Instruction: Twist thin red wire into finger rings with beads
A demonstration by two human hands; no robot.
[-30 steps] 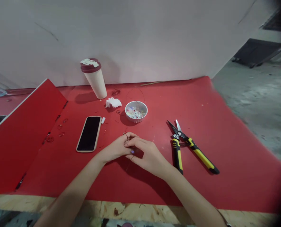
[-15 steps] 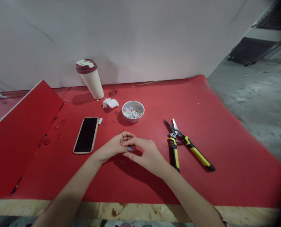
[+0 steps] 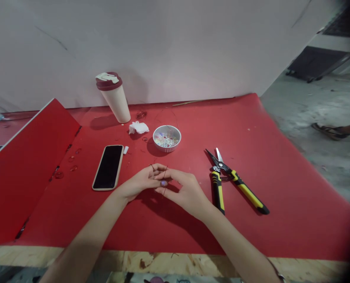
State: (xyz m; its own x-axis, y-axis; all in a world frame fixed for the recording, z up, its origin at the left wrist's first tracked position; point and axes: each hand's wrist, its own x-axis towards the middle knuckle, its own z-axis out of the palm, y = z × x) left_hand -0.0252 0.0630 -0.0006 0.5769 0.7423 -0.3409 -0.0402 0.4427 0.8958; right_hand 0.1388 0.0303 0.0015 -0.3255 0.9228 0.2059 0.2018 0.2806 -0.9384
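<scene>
My left hand (image 3: 139, 182) and my right hand (image 3: 185, 192) meet above the red sheet (image 3: 281, 232), their fingertips pinching a thin dark wire (image 3: 164, 175). A small loop of that wire shows by my left fingers. Beyond my hands stands a white perforated bowl (image 3: 166, 138) of small pale beads. Closest to my left hand lies a black phone in a beige case (image 3: 108, 167). Yellow-and-black metal snips (image 3: 236, 184) lie open to the right of my right hand, not touching it.
A cream tumbler with a maroon lid (image 3: 113, 98), a crumpled tissue (image 3: 139, 127) and a wire tangle (image 3: 141, 115) stand at the back. A raised red board (image 3: 30, 165) rises at left. A sandalled foot (image 3: 330, 131) rests on the concrete floor at right.
My hands stay together on the wire, with the fingers shifted slightly. The whole view has moved a little, and a sandalled foot has come into view on the floor at right.
</scene>
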